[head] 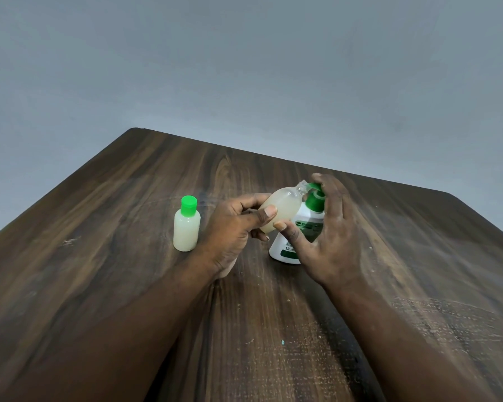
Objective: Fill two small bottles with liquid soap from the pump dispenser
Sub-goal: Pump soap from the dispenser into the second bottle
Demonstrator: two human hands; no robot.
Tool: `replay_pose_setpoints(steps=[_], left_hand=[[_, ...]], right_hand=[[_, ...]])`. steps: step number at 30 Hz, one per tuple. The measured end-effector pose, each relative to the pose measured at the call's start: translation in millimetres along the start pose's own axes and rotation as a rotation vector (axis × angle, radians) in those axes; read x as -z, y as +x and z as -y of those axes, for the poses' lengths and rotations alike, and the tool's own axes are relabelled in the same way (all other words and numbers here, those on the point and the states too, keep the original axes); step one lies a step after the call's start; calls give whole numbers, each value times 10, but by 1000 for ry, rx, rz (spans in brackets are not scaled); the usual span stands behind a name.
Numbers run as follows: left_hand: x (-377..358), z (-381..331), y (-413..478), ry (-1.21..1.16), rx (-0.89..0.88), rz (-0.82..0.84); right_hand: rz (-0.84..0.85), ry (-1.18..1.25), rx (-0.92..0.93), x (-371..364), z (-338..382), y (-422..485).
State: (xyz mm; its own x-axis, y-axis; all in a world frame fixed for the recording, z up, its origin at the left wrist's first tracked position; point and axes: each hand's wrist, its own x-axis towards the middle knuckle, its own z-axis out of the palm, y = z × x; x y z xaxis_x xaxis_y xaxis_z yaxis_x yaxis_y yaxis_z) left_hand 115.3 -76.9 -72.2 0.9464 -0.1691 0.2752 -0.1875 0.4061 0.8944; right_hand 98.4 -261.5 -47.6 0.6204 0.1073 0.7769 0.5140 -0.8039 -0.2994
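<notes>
Holding tilted bottle (pixel 285 205) at pump nozzle (pixel 313 186)

Pump dispenser (pixel 283 248) label txt blurred, unreadable.

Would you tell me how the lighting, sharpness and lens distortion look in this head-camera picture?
Head view: soft, even light, only faint shadows on the table, no glare; the wide lens stretches the forearms and splays the table edges; the capped bottle is sharp, but the label on the pump dispenser and the neck of the open bottle, held by the left hand, are blurred.
</notes>
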Motion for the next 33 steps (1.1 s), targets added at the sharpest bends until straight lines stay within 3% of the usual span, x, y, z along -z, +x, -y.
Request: replay_pose_setpoints(steps=[33], left_hand=[[-2, -24, -2, 26, -14, -18]], right_hand=[[-2, -20, 13, 32, -23, 24]])
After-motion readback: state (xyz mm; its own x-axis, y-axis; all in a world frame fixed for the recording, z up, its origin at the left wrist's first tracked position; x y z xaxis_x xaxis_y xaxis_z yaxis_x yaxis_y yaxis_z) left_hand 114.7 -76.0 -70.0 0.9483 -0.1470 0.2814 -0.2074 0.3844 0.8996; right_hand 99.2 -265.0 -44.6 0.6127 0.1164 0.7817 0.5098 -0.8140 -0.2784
